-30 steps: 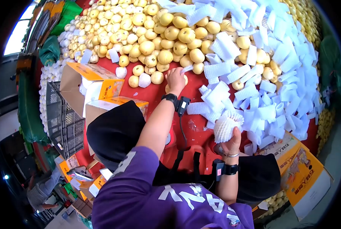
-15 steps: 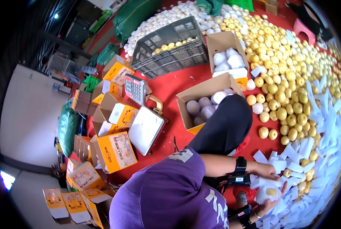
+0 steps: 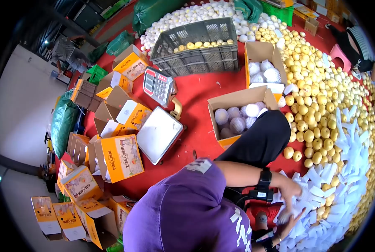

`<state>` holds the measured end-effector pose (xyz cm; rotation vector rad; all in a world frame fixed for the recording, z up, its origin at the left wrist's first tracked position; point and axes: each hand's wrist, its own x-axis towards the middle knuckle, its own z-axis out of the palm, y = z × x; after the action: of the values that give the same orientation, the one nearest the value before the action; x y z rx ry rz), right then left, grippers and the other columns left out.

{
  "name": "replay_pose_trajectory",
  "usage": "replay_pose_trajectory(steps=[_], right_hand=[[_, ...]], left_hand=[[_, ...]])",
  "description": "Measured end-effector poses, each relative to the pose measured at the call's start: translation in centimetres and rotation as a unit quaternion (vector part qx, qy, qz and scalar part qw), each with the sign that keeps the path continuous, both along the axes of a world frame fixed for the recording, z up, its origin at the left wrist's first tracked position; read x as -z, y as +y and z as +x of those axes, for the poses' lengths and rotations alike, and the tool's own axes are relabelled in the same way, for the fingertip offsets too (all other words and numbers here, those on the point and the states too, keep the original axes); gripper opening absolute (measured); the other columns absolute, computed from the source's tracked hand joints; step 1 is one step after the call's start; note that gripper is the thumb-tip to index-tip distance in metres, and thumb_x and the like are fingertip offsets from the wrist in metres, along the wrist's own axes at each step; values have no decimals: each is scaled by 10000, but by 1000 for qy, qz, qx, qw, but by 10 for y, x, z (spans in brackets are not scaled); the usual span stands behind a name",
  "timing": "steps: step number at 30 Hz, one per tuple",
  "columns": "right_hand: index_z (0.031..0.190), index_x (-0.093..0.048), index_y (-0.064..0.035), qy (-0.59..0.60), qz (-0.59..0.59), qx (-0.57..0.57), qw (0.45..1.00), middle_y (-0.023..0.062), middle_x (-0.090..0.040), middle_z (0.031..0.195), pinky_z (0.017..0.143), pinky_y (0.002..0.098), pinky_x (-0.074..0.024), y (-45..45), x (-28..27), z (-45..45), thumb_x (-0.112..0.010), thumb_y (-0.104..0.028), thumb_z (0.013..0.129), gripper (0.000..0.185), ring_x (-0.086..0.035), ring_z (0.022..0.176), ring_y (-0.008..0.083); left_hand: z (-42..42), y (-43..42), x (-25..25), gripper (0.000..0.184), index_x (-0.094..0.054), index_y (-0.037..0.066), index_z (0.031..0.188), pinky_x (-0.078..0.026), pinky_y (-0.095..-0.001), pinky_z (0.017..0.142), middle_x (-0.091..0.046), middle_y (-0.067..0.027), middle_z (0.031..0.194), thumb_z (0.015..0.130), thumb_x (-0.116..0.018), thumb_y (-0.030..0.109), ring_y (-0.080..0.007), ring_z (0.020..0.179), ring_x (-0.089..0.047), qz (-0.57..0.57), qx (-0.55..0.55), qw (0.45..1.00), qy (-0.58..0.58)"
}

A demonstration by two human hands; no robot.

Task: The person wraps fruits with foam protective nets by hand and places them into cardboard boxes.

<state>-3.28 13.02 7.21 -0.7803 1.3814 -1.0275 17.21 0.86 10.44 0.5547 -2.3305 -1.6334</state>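
Observation:
My left hand (image 3: 290, 191), with a black strap on its wrist, curls downward with its fingers at a white foam net sleeve. Below it, my right hand (image 3: 287, 227) is turned up with its fingers stretched out. Between the two hands sits a whitish foam-netted fruit (image 3: 284, 216), partly hidden by fingers and blurred. Loose white foam net sleeves (image 3: 322, 185) lie in a pile just beyond both hands. Yellow round fruit (image 3: 317, 145) spreads over the floor above that pile.
An open carton (image 3: 219, 136) of netted fruit stands by my left knee (image 3: 265, 138), with another carton (image 3: 265, 48) behind it. A grey crate (image 3: 196, 63), a scale (image 3: 160, 134) and several orange cartons (image 3: 122, 157) stand further left. Another person sits by a pink stool (image 3: 340, 56).
The view has shifted a little. My left hand has come down over the netted fruit, which now sits lower and closer to me between the hands. The fruit's yellow patch no longer shows.

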Motion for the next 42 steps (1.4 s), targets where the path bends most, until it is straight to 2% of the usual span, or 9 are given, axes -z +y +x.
replay_pose_trajectory(steps=[4, 6, 12, 19, 22, 28, 32, 36, 42], right_hand=[[1389, -147, -101, 282, -54, 26, 958, 145, -376, 1291, 820, 320, -436, -4, 33, -8, -368, -415, 902, 620, -484, 1036, 228], [1383, -152, -72, -179, 16, 15, 984, 143, -372, 1306, 904, 352, -388, 11, 3, -11, -315, -451, 907, 630, -460, 1099, 272], [1036, -497, 12, -295, 16, 178, 939, 95, -564, 997, 701, 294, -462, 32, -9, 33, -477, -245, 854, 314, -560, 805, 168], [691, -508, 4, 374, -85, 210, 899, 51, -482, 523, 486, 251, -398, 34, -20, 38, -675, -121, 684, 209, -412, 476, 96], [1011, -528, -7, 530, -182, 50, 826, 164, -530, 953, 680, 342, -464, 39, -31, 40, -746, -130, 578, 500, -561, 822, 274], [1056, -523, -20, 133, 6, 149, 980, 107, -546, 1010, 790, 309, -440, 73, -35, -13, -782, -199, 526, 617, -531, 956, 214], [1131, -456, 11, 17, -197, 529, 825, 91, -535, 1049, 874, 317, -405, 196, -77, -64, -701, -350, 623, 669, -522, 972, 208], [1070, -504, 14, 163, 70, 649, 740, 97, -580, 955, 789, 317, -454, 324, -74, -89, -650, -334, 694, 533, -564, 872, 191], [870, -664, -99, 445, 426, 344, 709, 156, -620, 892, 820, 356, -440, 401, 0, -35, -651, -157, 660, 219, -569, 891, 322]], left_hand=[[-31, 31, 36, 645, -589, -42, 907, -469, -307, 752, -632, -156, 868, 486, -816, 391, -248, 807, -610, -32, -73, 995, 57], [-34, 38, 48, 566, -583, 13, 948, -480, -308, 698, -634, -86, 879, 515, -826, 283, -205, 759, -607, 168, -162, 966, 112], [-9, 60, 21, 798, -243, 67, 1344, -470, -342, 800, -526, -91, 1107, 696, -690, 204, -197, 951, -550, 679, 85, 681, 261], [-26, 57, 43, 647, -371, -11, 1157, -473, -285, 762, -543, -108, 1016, 672, -733, 220, -153, 913, -546, 23, -240, 970, 28], [-40, 68, 85, 612, -356, -21, 1151, -503, -250, 549, -567, -119, 916, 753, -662, 330, -151, 713, -600, 249, -215, 944, 2], [-78, 34, 103, 431, -550, -45, 878, -473, -265, 379, -601, -138, 641, 931, -322, 318, -193, 460, -584, 556, 80, 813, -154], [-80, -38, 247, 332, -578, -32, 978, -502, -295, 609, -632, -156, 821, 772, -576, 228, -239, 707, -626, 172, -193, 940, -224], [-82, -43, 280, 533, -521, 8, 1094, -385, -396, 909, -536, -222, 1097, 656, -678, 268, -342, 1060, -491, -358, -151, 846, -365], [-79, -40, 279, 299, -488, 10, 887, -424, -412, 774, -563, -201, 935, 687, -636, 176, -362, 896, -544, -126, -31, 897, -423]])
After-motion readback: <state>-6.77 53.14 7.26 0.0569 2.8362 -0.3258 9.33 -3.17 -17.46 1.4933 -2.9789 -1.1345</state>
